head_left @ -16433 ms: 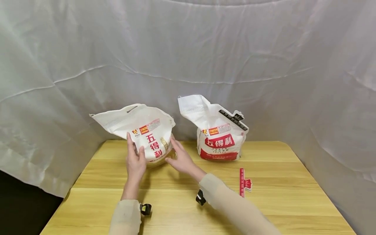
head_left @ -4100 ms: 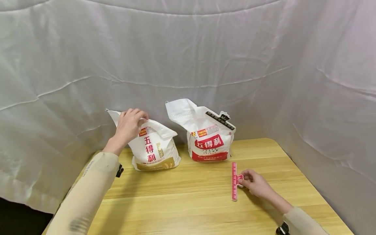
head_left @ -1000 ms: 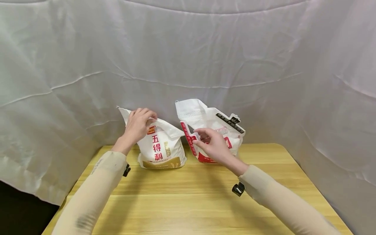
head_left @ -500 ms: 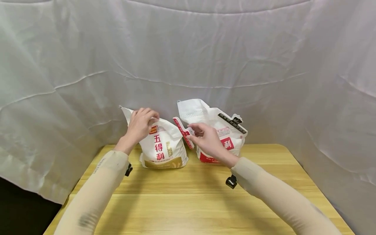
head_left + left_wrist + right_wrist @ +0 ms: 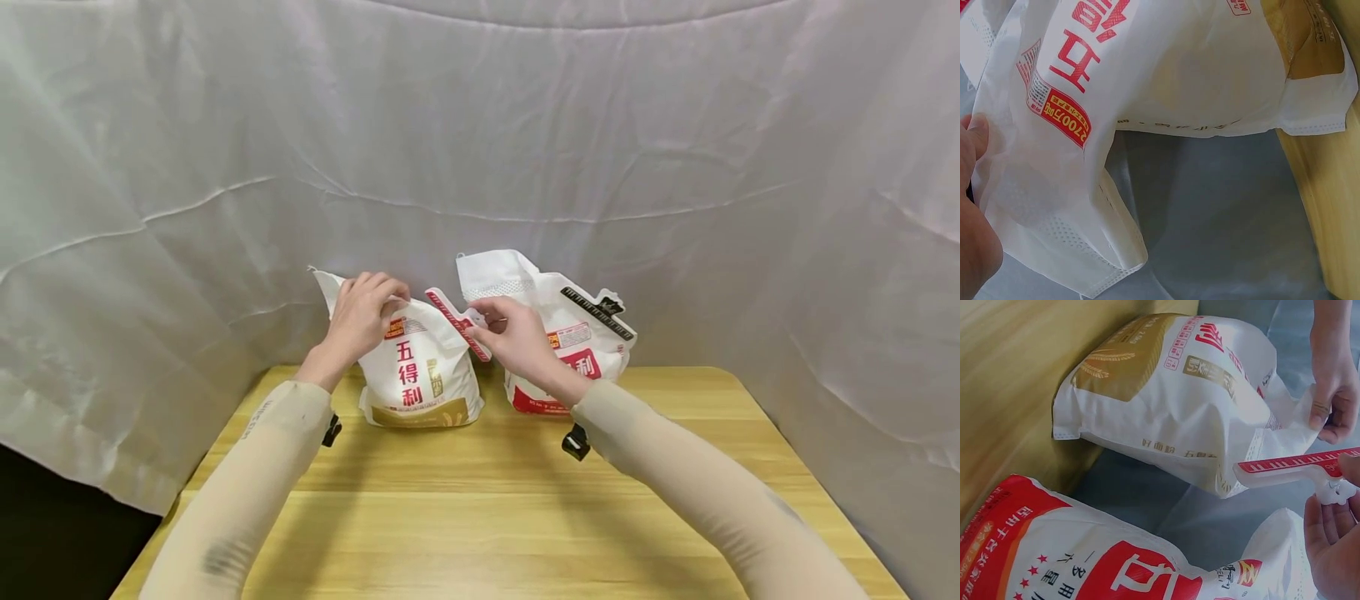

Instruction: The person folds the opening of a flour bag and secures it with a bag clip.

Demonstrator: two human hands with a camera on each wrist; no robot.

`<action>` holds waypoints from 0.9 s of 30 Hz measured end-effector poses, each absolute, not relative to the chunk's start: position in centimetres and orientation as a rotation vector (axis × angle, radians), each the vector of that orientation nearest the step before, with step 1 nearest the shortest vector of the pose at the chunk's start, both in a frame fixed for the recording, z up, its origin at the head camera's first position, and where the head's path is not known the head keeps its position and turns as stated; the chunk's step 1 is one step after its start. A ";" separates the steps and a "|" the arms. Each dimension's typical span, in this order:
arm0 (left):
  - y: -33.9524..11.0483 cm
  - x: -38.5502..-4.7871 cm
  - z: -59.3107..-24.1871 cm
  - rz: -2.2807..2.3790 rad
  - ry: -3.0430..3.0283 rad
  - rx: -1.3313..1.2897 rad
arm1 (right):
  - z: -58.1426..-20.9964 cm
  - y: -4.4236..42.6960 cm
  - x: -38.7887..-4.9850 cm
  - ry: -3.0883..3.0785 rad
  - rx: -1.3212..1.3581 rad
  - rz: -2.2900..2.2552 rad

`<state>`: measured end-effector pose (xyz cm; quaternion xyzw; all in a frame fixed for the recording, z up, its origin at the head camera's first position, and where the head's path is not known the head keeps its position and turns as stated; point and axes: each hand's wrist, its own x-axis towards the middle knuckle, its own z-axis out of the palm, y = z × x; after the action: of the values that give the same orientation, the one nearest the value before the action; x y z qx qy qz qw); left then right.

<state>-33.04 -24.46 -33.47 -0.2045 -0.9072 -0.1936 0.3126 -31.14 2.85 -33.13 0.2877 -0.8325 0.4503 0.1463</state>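
A white flour bag with red lettering and a gold base (image 5: 420, 379) stands at the left back of the table, its top folded over. My left hand (image 5: 363, 312) pinches that folded top; in the left wrist view the thumb of the left hand (image 5: 975, 219) lies on the white fabric. My right hand (image 5: 521, 337) holds a red and white bag clip (image 5: 448, 315) by its handle, at the bag's upper right corner. In the right wrist view the clip (image 5: 1291, 464) overlaps the bag's corner; whether fabric lies between its jaws I cannot tell.
Close on the right stands a second white flour bag (image 5: 498, 275) with red panels, partly behind my right hand. A black clip (image 5: 597, 312) grips its slanted top. The wooden table (image 5: 450, 517) ends at a grey curtain (image 5: 480, 125) behind the bags.
My right hand took the red clip from the table's right side, carried it past the second bag and on left to the first bag's corner. My left hand keeps its grip on the fold.
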 end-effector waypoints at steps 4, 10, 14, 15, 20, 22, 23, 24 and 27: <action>-24.6 -33.0 -33.6 -0.512 -2.396 -0.536 | -33.1 2.4 -31.6 -2.388 0.839 1.265; -24.8 -32.7 -33.5 -0.508 -2.375 -0.541 | -32.7 1.8 -32.3 -2.364 0.887 1.224; -24.8 -32.6 -33.3 -0.507 -2.363 -0.546 | -32.3 1.3 -32.7 -2.357 0.895 1.179; -24.8 -32.6 -33.3 -0.507 -2.362 -0.546 | -32.2 1.2 -32.8 -2.361 0.890 1.163; -24.7 -32.5 -33.4 -0.513 -2.366 -0.532 | -31.8 0.8 -33.1 -2.372 0.880 1.132; -24.7 -32.5 -33.4 -0.518 -2.367 -0.524 | -31.8 0.7 -33.2 -2.367 0.886 1.135; -24.7 -32.5 -33.4 -0.521 -2.368 -0.522 | -31.7 0.6 -33.3 -2.365 0.888 1.140; -24.6 -32.5 -33.4 -0.523 -2.369 -0.519 | -31.7 0.6 -33.3 -2.365 0.887 1.144; -24.5 -32.5 -33.4 -0.534 -2.368 -0.520 | -31.6 0.4 -33.5 -2.369 0.882 1.152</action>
<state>-32.52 -24.55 -33.37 -0.1981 -0.9026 -0.2034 0.3236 -33.52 0.41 -31.60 0.3122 -0.8388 0.4078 0.1807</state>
